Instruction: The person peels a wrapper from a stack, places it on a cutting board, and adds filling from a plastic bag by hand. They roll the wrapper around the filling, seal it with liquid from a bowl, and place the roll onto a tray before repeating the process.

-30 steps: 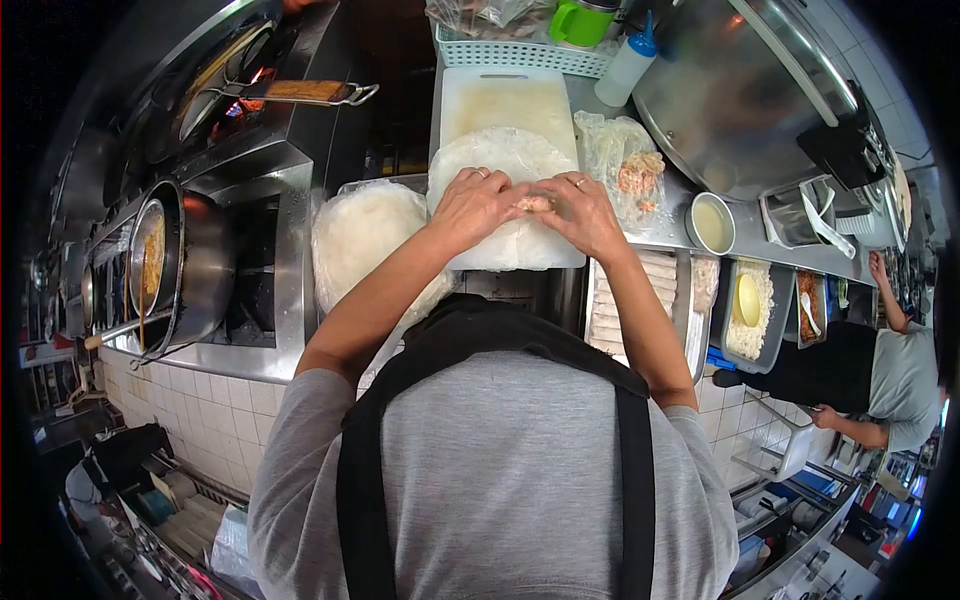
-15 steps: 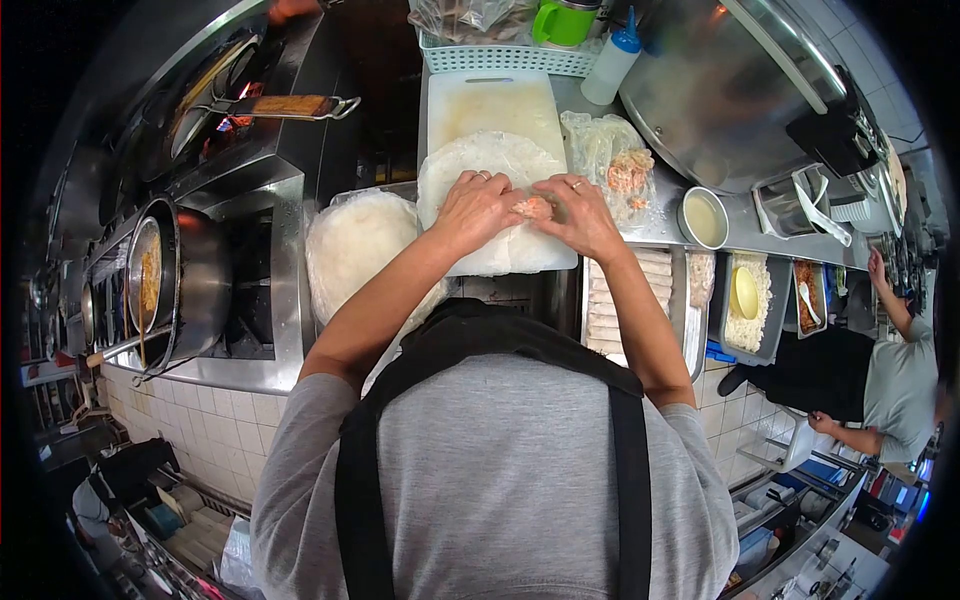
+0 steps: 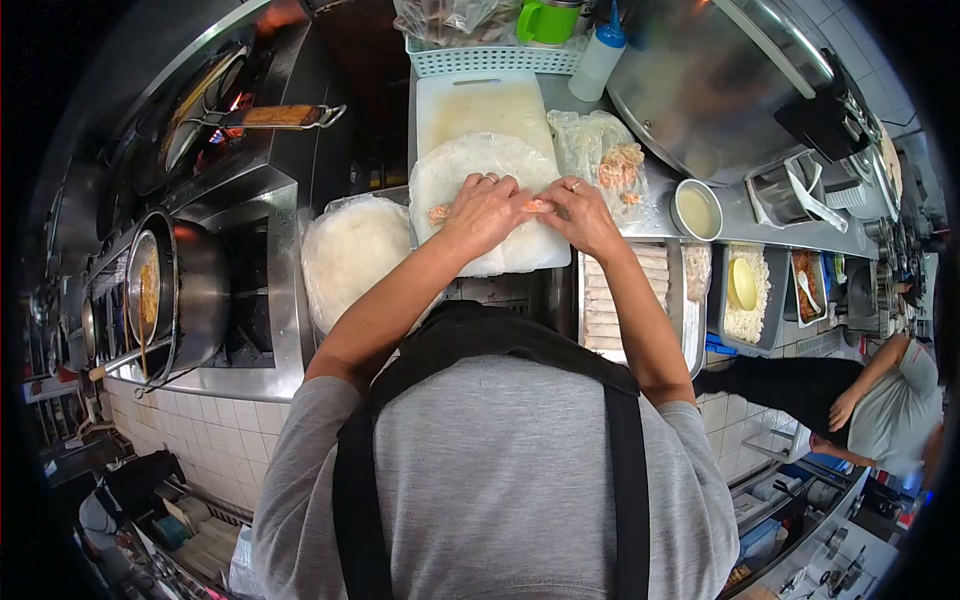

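A round, thin white wrapper sheet (image 3: pixel 480 150) lies on the white cutting board (image 3: pixel 437 95) in front of me. My left hand (image 3: pixel 487 214) is over the wrapper, fingers closed around pinkish-orange filling (image 3: pixel 537 206). From the other side my right hand (image 3: pixel 582 217), with a ring on it, pinches the same filling. Another bit of filling shows at the wrapper's left, beside my left hand. Just right of the board, an open plastic bag (image 3: pixel 573 135) holds more of the filling. To the left sits a wrapped stack of round white sheets (image 3: pixel 360 255).
A metal tray of white rolls (image 3: pixel 655 270) lies at the right, near a bowl of pale liquid (image 3: pixel 697 211). Behind are a squeeze bottle (image 3: pixel 598 65), a basket (image 3: pixel 480 62) and a large steel vessel (image 3: pixel 690 90). Stove flames and a pot (image 3: pixel 200 285) are left. A co-worker (image 3: pixel 890 400) stands right.
The filling lump between my hands is smaller, and a bit now lies at the wrapper's left. The co-worker on the right has changed posture and position. My view has shifted slightly.
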Action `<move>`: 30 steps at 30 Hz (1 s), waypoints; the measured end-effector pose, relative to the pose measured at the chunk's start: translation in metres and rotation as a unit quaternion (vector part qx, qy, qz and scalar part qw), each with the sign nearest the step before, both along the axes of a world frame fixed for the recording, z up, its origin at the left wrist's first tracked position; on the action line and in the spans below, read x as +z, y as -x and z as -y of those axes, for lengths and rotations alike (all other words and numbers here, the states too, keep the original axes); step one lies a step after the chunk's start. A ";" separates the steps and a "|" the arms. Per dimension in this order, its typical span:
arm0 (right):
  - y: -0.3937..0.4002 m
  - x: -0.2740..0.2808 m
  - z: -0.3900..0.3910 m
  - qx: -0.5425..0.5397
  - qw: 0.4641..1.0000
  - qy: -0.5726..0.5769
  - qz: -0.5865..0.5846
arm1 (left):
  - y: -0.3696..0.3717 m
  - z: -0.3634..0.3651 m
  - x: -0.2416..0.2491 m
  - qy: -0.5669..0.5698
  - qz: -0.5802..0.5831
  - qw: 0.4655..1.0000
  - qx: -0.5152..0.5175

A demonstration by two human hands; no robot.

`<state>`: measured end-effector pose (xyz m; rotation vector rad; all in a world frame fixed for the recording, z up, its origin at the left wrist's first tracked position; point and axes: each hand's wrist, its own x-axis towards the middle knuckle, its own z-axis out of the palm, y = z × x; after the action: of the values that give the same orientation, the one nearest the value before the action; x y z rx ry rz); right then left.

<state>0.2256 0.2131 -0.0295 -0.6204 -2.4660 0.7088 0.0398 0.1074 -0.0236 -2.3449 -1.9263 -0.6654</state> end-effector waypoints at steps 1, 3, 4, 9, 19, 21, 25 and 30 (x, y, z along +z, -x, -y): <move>-0.001 0.002 0.001 -0.011 1.000 0.001 0.006 | -0.003 0.000 0.004 0.005 0.002 1.000 0.004; -0.006 0.007 0.005 -0.034 0.999 0.004 0.020 | -0.010 -0.003 0.005 0.014 -0.006 1.000 0.006; -0.008 0.004 0.003 -0.040 0.999 0.008 0.030 | -0.014 -0.006 0.001 0.018 -0.016 1.000 0.003; -0.016 0.006 0.002 -0.043 0.999 -0.020 0.001 | -0.015 -0.009 0.005 0.060 0.025 0.998 0.005; 0.006 0.026 0.000 -0.057 0.985 0.119 0.106 | 0.059 0.045 0.021 0.064 0.104 0.989 0.080; 0.011 0.020 -0.003 -0.056 0.985 0.138 0.090 | 0.062 0.054 0.022 0.068 0.109 0.987 0.099; 0.002 0.025 0.001 -0.048 0.984 0.165 0.037 | 0.067 0.065 0.016 0.071 0.120 0.984 0.115; -0.060 0.004 -0.036 -0.248 0.968 -0.038 -0.009 | 0.067 0.071 0.009 0.073 0.154 0.978 0.119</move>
<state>0.2854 0.2491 -0.0251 -1.1373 -2.1723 0.4142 -0.0276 0.0365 -0.0144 -2.1365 -2.4131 -0.9413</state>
